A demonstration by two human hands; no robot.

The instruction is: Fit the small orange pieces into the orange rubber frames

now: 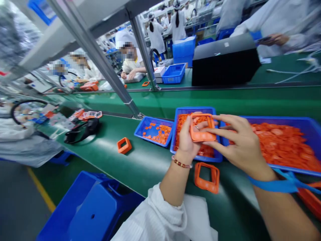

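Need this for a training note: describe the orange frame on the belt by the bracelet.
On the green belt, find the blue tray heaped with orange pieces. Below it, by the left hand, lies a rectangular orange frame, untouched, unlike the one that hand and the right hand hold.

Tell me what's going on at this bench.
A person's left hand and right hand are holding an orange rubbery rectangular frame over a blue plastic tray heaped with orange pieces. Two more orange frames lie on the green bench top, near a small blue tray of orange bits. A white-gowned co-worker works across the bench.
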